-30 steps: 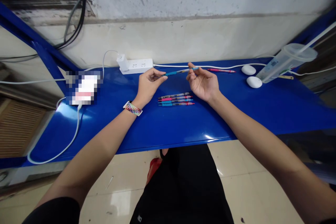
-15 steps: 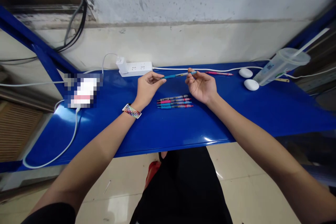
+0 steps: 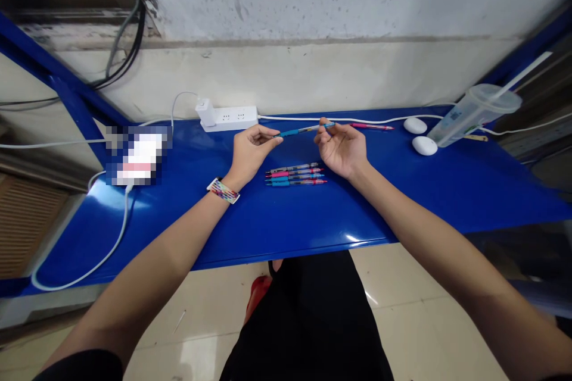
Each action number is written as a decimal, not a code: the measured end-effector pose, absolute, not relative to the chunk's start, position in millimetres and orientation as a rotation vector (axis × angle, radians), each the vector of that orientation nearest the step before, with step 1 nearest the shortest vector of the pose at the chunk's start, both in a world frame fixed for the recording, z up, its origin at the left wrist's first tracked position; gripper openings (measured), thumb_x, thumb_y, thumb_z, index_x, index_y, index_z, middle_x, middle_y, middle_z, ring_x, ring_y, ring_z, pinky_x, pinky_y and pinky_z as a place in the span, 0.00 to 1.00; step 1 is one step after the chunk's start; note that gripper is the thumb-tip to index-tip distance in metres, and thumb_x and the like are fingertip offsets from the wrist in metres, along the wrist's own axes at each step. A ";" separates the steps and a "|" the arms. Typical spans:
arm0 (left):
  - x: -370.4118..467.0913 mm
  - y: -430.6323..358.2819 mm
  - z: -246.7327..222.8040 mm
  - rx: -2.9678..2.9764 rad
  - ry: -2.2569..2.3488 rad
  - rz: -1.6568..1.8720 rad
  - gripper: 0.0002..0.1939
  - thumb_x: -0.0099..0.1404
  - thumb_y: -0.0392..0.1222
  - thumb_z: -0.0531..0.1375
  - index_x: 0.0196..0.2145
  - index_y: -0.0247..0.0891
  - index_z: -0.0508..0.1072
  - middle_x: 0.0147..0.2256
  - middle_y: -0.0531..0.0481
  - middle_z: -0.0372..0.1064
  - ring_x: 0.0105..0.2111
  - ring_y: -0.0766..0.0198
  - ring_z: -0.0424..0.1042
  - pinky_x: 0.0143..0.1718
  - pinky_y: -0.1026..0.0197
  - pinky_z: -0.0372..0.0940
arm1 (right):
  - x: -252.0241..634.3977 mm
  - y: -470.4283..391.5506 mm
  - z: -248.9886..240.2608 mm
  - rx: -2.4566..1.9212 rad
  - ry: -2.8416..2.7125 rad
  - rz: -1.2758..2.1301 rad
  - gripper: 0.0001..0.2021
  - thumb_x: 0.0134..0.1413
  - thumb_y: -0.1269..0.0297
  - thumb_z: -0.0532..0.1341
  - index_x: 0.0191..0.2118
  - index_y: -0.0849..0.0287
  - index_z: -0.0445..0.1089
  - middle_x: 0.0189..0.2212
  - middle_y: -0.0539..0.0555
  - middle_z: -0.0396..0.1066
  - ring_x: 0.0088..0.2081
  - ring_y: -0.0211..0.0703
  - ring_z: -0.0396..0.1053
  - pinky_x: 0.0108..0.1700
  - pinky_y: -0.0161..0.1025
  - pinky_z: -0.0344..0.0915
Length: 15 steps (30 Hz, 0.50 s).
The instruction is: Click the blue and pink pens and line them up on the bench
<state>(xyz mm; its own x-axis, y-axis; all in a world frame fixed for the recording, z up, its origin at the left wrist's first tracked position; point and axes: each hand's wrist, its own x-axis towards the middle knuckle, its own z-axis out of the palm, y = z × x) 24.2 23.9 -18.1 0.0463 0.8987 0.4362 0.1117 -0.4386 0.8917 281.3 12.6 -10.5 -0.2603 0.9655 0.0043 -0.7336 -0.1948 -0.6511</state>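
Observation:
A blue pen (image 3: 297,130) with a clear barrel is held level above the blue table, between my two hands. My left hand (image 3: 251,152) pinches its blue end between thumb and fingertips. At the other end, my right hand (image 3: 343,146) has its fingers closed on the pen, palm partly turned up. Below the held pen, several pens (image 3: 295,175) with blue, pink and dark grips lie side by side in a stack of rows. A pink pen (image 3: 372,126) lies behind my right hand, partly hidden by it.
A white power strip (image 3: 230,118) with a plugged-in charger stands by the wall. To the left lies a blurred-out phone (image 3: 142,158) on a cable. Two white rounded objects (image 3: 424,145) sit beside a clear cup with a straw (image 3: 473,113) at the right. The blue table's front edge (image 3: 290,256) runs before me.
Both hands keep the pen in nearly the same position. The whole view has shifted slightly; the pens on the table have not moved.

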 end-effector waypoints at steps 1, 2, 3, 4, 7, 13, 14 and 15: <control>24.3 23.6 -18.0 1.646 1.034 1.461 0.07 0.61 0.41 0.76 0.37 0.43 0.85 0.37 0.46 0.85 0.40 0.55 0.84 0.47 0.50 0.80 | 281.6 13.0 -11.0 -0.481 -0.648 1.755 0.12 0.58 0.66 0.62 0.47 0.60 0.77 0.35 0.54 0.82 0.37 0.38 0.80 0.40 0.31 0.80; 24.4 23.2 -17.8 1.648 1.035 1.460 0.07 0.61 0.41 0.76 0.37 0.43 0.85 0.38 0.46 0.86 0.40 0.55 0.84 0.47 0.50 0.80 | 282.0 13.4 -11.5 -0.475 -0.644 1.761 0.12 0.58 0.66 0.62 0.46 0.60 0.77 0.34 0.54 0.82 0.36 0.39 0.80 0.39 0.32 0.80; 24.4 22.9 -17.6 1.650 1.038 1.459 0.07 0.61 0.41 0.76 0.37 0.43 0.85 0.39 0.45 0.86 0.41 0.55 0.84 0.48 0.50 0.80 | 282.2 13.6 -11.9 -0.471 -0.636 1.763 0.13 0.58 0.65 0.62 0.47 0.60 0.78 0.35 0.55 0.82 0.36 0.40 0.80 0.39 0.33 0.81; 24.5 22.6 -17.2 1.651 1.041 1.458 0.07 0.61 0.42 0.76 0.37 0.43 0.85 0.39 0.45 0.86 0.41 0.55 0.84 0.48 0.49 0.81 | 282.3 13.6 -12.0 -0.469 -0.624 1.763 0.15 0.58 0.64 0.62 0.49 0.61 0.78 0.36 0.56 0.83 0.37 0.42 0.81 0.39 0.35 0.81; 24.5 21.9 -16.1 1.650 1.051 1.457 0.08 0.62 0.43 0.76 0.38 0.42 0.84 0.40 0.45 0.86 0.42 0.54 0.84 0.49 0.49 0.81 | 281.8 13.0 -11.5 -0.453 -0.584 1.770 0.20 0.60 0.60 0.62 0.55 0.62 0.78 0.39 0.57 0.84 0.41 0.45 0.82 0.40 0.38 0.83; 25.0 20.7 -14.1 1.635 1.036 1.484 0.07 0.61 0.40 0.76 0.37 0.42 0.85 0.39 0.45 0.86 0.41 0.55 0.84 0.49 0.49 0.80 | 284.3 15.6 -15.0 -0.431 -0.676 1.769 0.13 0.59 0.66 0.63 0.49 0.60 0.78 0.36 0.55 0.83 0.38 0.40 0.81 0.39 0.34 0.81; 25.1 20.3 -13.6 1.632 1.042 1.488 0.07 0.61 0.40 0.76 0.37 0.43 0.85 0.40 0.45 0.86 0.41 0.55 0.84 0.49 0.49 0.80 | 284.8 16.1 -15.8 -0.433 -0.697 1.767 0.13 0.59 0.66 0.63 0.48 0.59 0.78 0.36 0.54 0.82 0.37 0.40 0.81 0.39 0.34 0.81; 25.3 19.9 -13.2 1.633 1.048 1.489 0.07 0.61 0.40 0.76 0.37 0.43 0.85 0.40 0.46 0.87 0.41 0.55 0.84 0.50 0.49 0.80 | 285.0 16.4 -16.2 -0.435 -0.707 1.765 0.13 0.59 0.66 0.63 0.48 0.59 0.78 0.36 0.54 0.82 0.37 0.40 0.81 0.39 0.33 0.81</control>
